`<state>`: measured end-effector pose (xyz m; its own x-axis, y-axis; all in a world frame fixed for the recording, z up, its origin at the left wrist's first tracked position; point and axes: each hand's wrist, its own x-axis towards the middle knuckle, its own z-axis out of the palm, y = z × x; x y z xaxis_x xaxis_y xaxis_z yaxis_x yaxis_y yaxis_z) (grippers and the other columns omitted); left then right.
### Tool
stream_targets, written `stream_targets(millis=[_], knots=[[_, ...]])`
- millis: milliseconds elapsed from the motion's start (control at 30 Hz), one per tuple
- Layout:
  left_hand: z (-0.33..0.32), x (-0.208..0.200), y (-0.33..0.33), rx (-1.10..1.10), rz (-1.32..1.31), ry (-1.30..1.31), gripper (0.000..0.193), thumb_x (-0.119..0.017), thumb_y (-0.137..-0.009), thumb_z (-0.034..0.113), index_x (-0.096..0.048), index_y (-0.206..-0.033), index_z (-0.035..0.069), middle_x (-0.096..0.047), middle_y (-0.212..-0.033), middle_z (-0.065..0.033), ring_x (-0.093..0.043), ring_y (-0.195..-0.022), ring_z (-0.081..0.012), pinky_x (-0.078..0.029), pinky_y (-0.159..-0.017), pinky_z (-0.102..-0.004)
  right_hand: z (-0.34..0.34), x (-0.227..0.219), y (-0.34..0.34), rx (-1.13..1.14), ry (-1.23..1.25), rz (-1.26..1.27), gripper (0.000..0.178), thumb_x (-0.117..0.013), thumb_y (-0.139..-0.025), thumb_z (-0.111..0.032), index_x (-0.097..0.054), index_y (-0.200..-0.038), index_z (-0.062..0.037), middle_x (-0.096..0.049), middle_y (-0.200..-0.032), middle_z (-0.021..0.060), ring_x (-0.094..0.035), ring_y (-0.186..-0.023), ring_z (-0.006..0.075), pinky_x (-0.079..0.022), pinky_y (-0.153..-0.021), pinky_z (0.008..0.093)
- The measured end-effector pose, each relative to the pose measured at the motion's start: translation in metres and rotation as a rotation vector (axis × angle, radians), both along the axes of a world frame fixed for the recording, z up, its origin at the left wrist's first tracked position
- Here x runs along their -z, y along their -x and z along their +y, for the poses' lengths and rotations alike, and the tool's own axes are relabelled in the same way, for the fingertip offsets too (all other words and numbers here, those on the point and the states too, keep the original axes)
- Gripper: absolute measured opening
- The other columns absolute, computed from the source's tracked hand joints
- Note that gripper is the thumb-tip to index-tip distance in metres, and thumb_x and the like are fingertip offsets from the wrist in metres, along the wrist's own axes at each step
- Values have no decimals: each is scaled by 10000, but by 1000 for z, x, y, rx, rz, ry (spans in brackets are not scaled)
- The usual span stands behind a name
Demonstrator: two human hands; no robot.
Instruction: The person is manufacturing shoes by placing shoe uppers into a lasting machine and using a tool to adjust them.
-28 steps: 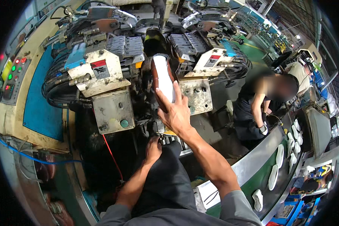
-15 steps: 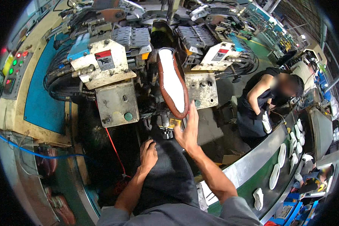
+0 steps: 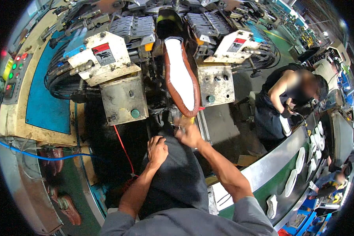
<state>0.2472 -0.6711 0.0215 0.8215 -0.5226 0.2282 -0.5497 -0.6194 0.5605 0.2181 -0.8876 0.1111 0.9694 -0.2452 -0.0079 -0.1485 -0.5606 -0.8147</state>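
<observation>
Two metal plates [image 3: 118,98] flank the brown shoe [image 3: 181,76], which sits in the machine [image 3: 134,28] with its white face upward, as before. Earlier spread on the shoe, then stretched beside its near end, the right hand [image 3: 189,133] is now just below that end, blurred, fingers bent in; whether it grips anything, I cannot tell. Below the shoe and leftward, the left hand [image 3: 157,150] rests loosely curled against the dark trouser leg [image 3: 177,173], its palm hidden.
</observation>
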Motion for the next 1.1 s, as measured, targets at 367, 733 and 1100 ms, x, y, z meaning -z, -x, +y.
stream_targets(millis=[367,733,1100], knots=[[-2,-3,5,24,-9,-32,235,-700,-861,67,-770,-1084,40,-703,-1209,-93,-627,-1173,-340,-481,-1024,-498,1,-143,-76,81,923,-501,785,-781,-889,-203,-489,-1615,-136,-396,-1647,298,-351,-1550,496,-293,-1287,600],[2,-2,-6,24,10,-24,252,-712,-851,36,-758,-1098,50,-707,-1203,-92,-634,-1158,-351,-487,-1000,-492,-17,-153,-142,102,951,-551,766,-774,-839,-167,-525,-1561,-116,-457,-1588,306,-404,-1518,472,-324,-1285,547],[1,5,-19,17,51,-84,267,-744,-845,57,-759,-1112,74,-687,-1207,-81,-617,-1198,-325,-455,-1061,-505,-51,-181,-239,132,1017,-573,707,-777,-845,-218,-578,-1511,-92,-538,-1535,298,-473,-1472,450,-346,-1269,518]])
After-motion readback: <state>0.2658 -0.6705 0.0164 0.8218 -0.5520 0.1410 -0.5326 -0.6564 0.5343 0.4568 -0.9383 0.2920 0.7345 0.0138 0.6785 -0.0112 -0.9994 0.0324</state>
